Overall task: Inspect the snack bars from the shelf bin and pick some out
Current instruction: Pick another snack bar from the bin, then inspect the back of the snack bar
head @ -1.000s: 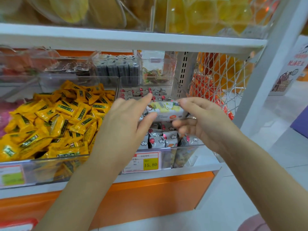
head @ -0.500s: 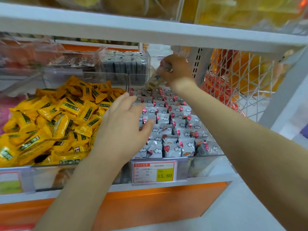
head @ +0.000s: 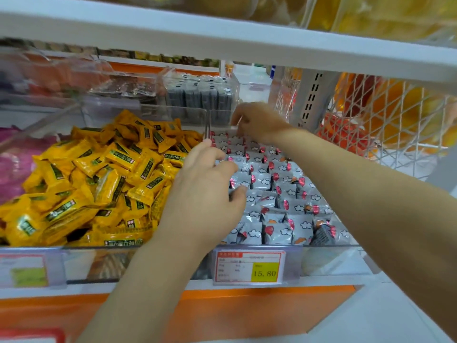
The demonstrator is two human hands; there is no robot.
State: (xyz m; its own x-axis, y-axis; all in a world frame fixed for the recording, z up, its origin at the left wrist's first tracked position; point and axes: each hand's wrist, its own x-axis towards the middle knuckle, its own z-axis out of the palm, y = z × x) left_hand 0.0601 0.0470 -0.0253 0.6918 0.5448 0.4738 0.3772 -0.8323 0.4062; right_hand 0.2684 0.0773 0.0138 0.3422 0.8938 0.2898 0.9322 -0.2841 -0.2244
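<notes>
In the clear shelf bin (head: pixel 321 258) ahead of you, the grey cloud-print snack bars (head: pixel 279 191) stand packed in rows. Your left hand (head: pixel 202 201) hovers over their 9 o'clock side, fingers loosely bent, gripping nothing. Your right hand (head: pixel 259 122) is at the bin's 12 o'clock end, fingers curled; I cannot tell whether they pinch a bar. Yellow packets (head: pixel 99 179) fill the neighbouring bin at 9 o'clock.
</notes>
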